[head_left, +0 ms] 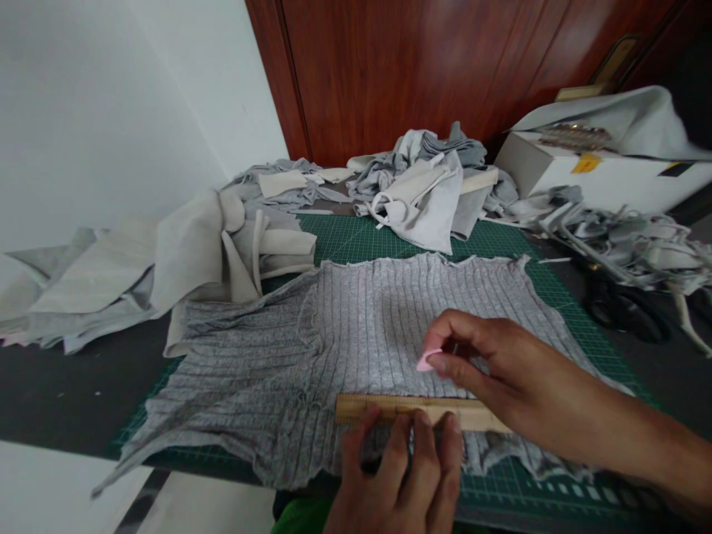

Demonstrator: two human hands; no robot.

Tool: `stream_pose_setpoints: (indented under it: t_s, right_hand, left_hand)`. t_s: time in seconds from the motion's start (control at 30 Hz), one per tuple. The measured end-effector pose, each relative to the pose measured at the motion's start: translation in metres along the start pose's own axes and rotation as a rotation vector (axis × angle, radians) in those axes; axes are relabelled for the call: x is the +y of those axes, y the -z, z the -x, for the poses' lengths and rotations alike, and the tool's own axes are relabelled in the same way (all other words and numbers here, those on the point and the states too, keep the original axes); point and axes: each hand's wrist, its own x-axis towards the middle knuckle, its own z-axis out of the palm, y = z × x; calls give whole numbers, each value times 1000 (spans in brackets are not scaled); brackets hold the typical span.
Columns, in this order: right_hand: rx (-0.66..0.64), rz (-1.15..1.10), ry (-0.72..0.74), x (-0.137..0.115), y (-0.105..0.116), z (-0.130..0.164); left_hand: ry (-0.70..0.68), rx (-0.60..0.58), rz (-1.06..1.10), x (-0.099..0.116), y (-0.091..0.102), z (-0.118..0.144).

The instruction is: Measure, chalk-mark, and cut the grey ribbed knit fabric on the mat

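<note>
A grey ribbed knit fabric [345, 334] lies spread over a green cutting mat [356, 237]. Across its near part rests a wooden ruler [389, 406]. My left hand [397, 467] presses its fingertips on the ruler's near edge and holds it flat against the fabric. Just above the ruler, my right hand [489, 363] pinches a small pink piece of tailor's chalk [427, 360] between thumb and fingers, its tip close to the fabric.
Heaps of grey and beige fabric scraps [167, 259] lie left and behind the mat, more scraps [423, 185] at the back. A white box [601, 170] stands at the right, black scissors [623, 308] beside strips of cloth. A wooden door [423, 67] rises behind.
</note>
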Motion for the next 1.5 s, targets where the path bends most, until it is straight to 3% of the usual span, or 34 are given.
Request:
stream_pose_setpoints:
  t_s: [0.17,0.4,0.8,0.97,1.13,1.27,1.5]
  right_hand:
    - [27,-121,-11,5,1,2]
    - [-52,43,145,12,-1,4]
    - [-125,154,250,13,-2,5]
    - [-76,103,225,14,-10,4]
    - [-109,111,238,11,-16,2]
    - [-137,133,261,11,-12,7]
    - [-147,232,179,21,4,26]
  left_hand:
    - [-43,-6,-30,1,2,-7]
    - [-129,17,-23,2,1,-12]
    - [-92,-35,51,3,5,-17]
    - [-107,-33,51,4,5,-17]
    - [-122,-44,22,3,3,-15]
    - [-121,-110,8,3,4,-16]
    - [-51,-144,-8,9,8,-20]
